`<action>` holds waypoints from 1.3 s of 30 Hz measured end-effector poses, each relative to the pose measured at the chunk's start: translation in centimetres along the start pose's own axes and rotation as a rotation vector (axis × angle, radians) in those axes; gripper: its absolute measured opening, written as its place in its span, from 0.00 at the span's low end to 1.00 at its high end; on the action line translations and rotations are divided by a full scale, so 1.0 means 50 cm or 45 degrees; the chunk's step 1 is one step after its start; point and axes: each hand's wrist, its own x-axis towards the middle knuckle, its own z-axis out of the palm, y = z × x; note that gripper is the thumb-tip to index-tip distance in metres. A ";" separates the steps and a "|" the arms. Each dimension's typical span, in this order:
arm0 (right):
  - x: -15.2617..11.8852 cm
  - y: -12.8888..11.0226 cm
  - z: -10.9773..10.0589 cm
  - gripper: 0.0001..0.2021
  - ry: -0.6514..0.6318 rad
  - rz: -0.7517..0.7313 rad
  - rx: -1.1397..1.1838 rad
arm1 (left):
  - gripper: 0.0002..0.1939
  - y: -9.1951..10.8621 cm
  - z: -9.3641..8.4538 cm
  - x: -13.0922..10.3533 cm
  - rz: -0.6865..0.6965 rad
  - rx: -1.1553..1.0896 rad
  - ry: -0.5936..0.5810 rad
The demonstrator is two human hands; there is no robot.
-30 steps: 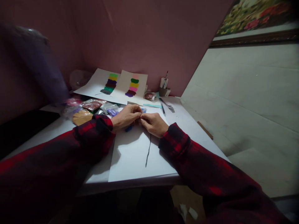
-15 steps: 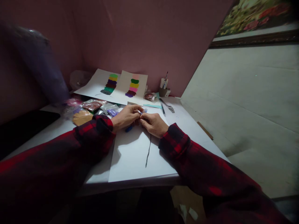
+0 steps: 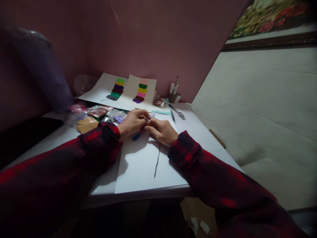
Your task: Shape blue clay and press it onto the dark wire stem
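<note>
My left hand (image 3: 133,122) and my right hand (image 3: 162,130) meet above a white sheet of paper (image 3: 138,172), fingers curled and thumbs close together. Between the fingertips shows a bit of a small, pale, clear plastic wrapping (image 3: 152,116); most of it is hidden by my fingers, so its content cannot be told. Below the left fingers a blue lump (image 3: 136,136) lies on the sheet. From under my right hand a dark, stem-like line (image 3: 157,162) runs down the paper.
Several clear bags of coloured material (image 3: 97,112) lie to the left, with a tan one (image 3: 87,125) nearest. Behind stand two sheets with coloured bands (image 3: 151,99). A fork (image 3: 179,113) and a holder with brushes (image 3: 174,97) are at the right back. A dark flat object (image 3: 32,135) lies left.
My fingers have shifted slightly around the small wrapping, the right fingertips moving a little left. The blue lump shows more clearly. My forearms have stayed in place.
</note>
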 end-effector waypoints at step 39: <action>0.009 0.011 0.001 0.19 0.418 0.163 0.231 | 0.10 0.020 0.009 -0.011 0.028 -0.163 0.007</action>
